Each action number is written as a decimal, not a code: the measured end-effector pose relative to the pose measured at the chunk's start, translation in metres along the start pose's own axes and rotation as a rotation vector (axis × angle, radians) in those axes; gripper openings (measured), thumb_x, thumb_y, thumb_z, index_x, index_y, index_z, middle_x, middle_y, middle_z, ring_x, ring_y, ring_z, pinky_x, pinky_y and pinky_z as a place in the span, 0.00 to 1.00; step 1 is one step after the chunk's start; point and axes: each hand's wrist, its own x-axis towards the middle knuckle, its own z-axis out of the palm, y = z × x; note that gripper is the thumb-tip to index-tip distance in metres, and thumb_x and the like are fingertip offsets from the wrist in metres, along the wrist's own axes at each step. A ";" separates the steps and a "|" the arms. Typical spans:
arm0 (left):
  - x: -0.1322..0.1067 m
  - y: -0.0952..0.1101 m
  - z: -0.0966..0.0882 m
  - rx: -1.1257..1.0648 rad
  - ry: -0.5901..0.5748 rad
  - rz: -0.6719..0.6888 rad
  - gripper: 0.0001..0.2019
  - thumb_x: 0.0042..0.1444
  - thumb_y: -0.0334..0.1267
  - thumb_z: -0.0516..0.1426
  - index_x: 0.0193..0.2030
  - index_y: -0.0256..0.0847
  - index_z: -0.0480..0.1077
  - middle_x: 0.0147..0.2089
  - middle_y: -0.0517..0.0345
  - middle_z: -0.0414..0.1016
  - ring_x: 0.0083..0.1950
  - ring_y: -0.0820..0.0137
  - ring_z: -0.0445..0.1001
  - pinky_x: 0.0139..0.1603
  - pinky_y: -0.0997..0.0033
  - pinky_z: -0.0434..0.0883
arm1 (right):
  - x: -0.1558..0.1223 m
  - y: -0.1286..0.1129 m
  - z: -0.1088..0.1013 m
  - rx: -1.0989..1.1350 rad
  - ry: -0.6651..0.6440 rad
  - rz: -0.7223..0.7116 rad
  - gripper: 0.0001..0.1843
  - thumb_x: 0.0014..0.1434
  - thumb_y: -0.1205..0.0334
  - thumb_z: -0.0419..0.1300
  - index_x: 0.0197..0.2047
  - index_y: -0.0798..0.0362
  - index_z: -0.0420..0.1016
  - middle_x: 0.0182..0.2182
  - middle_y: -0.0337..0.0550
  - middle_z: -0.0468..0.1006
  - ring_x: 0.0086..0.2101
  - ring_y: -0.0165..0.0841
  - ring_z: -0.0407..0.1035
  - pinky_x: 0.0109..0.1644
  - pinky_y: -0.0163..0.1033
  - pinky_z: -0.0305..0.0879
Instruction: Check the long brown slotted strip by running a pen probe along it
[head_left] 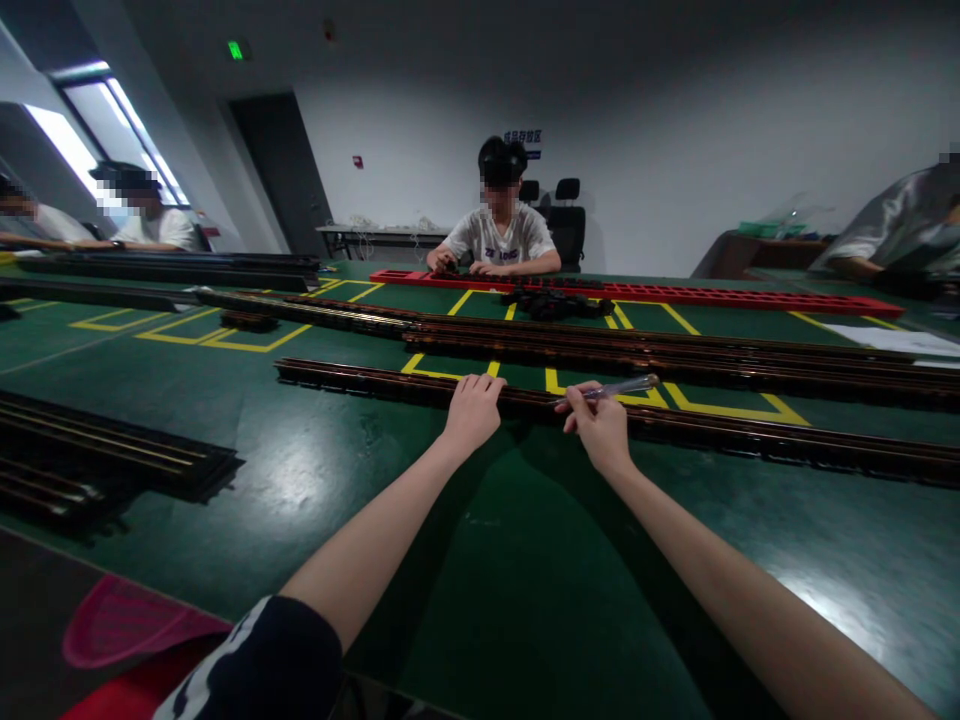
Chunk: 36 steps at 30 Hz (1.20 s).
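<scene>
A long dark rail (pixel 360 379) with a coppery sheen lies across the green table in front of me. My left hand (pixel 475 408) is closed over it, fingers bent across its far edge and tips hidden. To the right, my right hand (pixel 598 425) grips a clear pen-like tool (pixel 626 387) with a dark end. The tool slants from upper right down to the left, and its lower end is close to the rail; whether it touches I cannot tell. Just beyond lies a bundle of similar rails (pixel 675 352).
A red slotted strip (pixel 712 294) and a pile of small black parts (pixel 555 303) lie farther back. More dark rails (pixel 112 440) are at the left. Opposite sits a co-worker (pixel 501 235) with hands at the strip. Yellow tape (pixel 735 408) marks the green table (pixel 480 600).
</scene>
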 end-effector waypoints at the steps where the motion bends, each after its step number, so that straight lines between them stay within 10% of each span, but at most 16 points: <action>1: 0.000 0.000 0.000 -0.002 -0.002 -0.001 0.21 0.56 0.23 0.46 0.53 0.40 0.69 0.51 0.50 0.75 0.54 0.63 0.70 0.59 0.57 0.65 | 0.000 0.000 0.000 0.004 0.005 -0.002 0.26 0.54 0.36 0.55 0.32 0.54 0.68 0.26 0.46 0.79 0.17 0.28 0.68 0.19 0.33 0.65; 26: 0.000 0.001 -0.005 -0.037 -0.005 -0.005 0.19 0.59 0.28 0.46 0.54 0.37 0.69 0.53 0.49 0.74 0.56 0.63 0.69 0.62 0.58 0.64 | 0.000 -0.002 0.000 -0.006 -0.017 -0.032 0.26 0.54 0.36 0.55 0.30 0.54 0.69 0.25 0.46 0.78 0.17 0.28 0.67 0.20 0.35 0.65; 36: 0.001 0.004 -0.002 -0.001 -0.004 0.226 0.20 0.59 0.33 0.49 0.58 0.36 0.66 0.58 0.47 0.71 0.59 0.61 0.69 0.64 0.55 0.61 | -0.001 -0.001 0.000 0.011 0.055 -0.048 0.29 0.53 0.32 0.53 0.29 0.53 0.67 0.23 0.45 0.76 0.17 0.30 0.66 0.19 0.36 0.65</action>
